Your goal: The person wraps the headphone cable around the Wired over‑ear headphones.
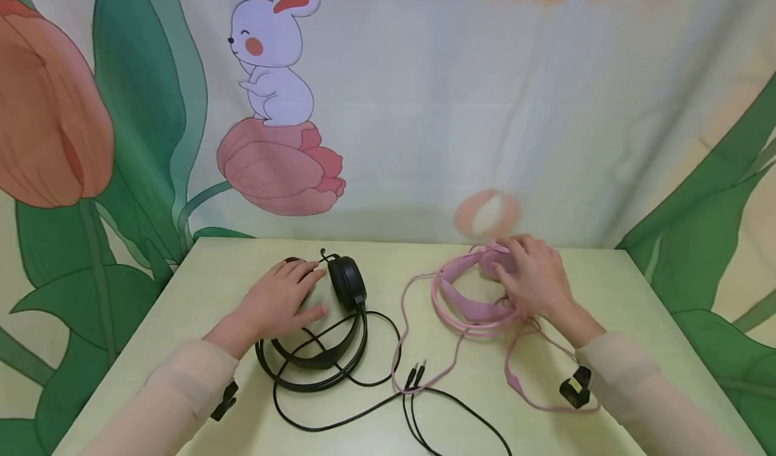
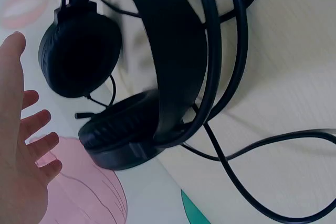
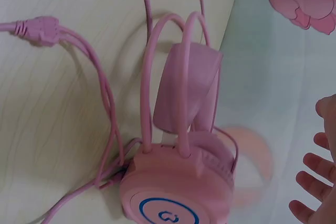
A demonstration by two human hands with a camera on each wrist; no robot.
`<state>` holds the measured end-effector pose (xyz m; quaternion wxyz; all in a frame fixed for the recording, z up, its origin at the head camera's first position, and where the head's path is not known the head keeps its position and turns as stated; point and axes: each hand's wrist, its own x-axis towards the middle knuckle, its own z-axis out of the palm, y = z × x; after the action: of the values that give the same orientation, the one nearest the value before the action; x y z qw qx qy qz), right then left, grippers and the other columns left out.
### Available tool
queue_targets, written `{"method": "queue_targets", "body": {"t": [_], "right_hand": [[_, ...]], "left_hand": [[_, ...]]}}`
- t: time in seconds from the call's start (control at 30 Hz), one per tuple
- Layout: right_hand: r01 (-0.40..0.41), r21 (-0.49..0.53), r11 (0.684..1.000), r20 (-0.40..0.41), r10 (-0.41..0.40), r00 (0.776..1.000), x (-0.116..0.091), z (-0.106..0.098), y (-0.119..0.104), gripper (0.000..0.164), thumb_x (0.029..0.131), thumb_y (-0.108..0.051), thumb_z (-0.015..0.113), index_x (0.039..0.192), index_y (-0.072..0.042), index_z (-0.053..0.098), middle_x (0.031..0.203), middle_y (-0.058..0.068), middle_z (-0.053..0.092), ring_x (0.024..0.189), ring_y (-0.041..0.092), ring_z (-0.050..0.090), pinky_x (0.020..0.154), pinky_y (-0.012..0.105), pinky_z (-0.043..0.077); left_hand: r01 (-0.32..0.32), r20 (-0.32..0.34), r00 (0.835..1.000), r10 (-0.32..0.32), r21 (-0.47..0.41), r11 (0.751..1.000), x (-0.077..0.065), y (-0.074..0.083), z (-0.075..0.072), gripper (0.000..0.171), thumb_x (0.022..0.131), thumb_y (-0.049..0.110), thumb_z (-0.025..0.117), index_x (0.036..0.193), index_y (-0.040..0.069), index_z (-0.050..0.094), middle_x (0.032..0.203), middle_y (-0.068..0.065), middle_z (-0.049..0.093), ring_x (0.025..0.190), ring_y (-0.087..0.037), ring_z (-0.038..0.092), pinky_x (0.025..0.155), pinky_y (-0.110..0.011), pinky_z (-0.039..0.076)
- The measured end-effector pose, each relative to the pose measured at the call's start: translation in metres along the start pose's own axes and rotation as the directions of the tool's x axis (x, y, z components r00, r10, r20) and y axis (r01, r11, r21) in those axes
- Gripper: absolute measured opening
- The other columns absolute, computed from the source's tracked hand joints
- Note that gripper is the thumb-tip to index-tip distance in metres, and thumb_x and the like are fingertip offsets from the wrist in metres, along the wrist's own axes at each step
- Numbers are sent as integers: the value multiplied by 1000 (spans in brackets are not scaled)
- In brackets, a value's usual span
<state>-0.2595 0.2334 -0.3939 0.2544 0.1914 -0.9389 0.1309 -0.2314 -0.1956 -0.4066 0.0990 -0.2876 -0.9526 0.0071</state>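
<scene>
Black headphones with a small boom microphone lie on the left half of the table, headband toward the person. My left hand hovers over their left side, hiding most of one ear cup. The left wrist view shows that hand with fingers spread, holding nothing, beside the black ear cups. Pink headphones lie at the right, and my right hand is over their right side, covering part of them. In the right wrist view the right hand's relaxed fingers are apart from the pink ear cup.
Black cable loops across the front of the light table, its two plugs near the middle. A pink cable crosses there, and more pink cable with a splitter lies at the right. A printed curtain hangs behind.
</scene>
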Motion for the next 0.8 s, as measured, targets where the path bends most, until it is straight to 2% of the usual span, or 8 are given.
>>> {"method": "queue_targets", "body": {"t": [0.43,0.63,0.8], "right_hand": [[111,17,994,-88,-109,990,0,3,-13,36,80,-29,66,112,-14,62,108,12,60,94,32,58,69,49,46],[130,13,991,-84,-128,988,-2,4,-15,32,79,-27,63,109,-13,64,109,10,60,96,30,57,68,45,47],[161,0,987,-83,-161,983,-6,6,-16,30,77,-28,64,104,-14,66,106,7,61,97,26,56,59,40,49]], "left_hand": [[-87,-71,993,91,66,994,-8,12,10,62,85,52,53,129,8,50,132,-12,48,120,-30,45,102,-46,33],[-98,-65,993,102,70,993,-21,18,14,60,85,53,52,127,9,51,128,-10,52,118,-28,46,100,-43,36],[-103,-73,992,107,45,994,-32,26,20,59,85,52,53,125,9,53,125,-9,53,116,-27,48,98,-42,37]]}}
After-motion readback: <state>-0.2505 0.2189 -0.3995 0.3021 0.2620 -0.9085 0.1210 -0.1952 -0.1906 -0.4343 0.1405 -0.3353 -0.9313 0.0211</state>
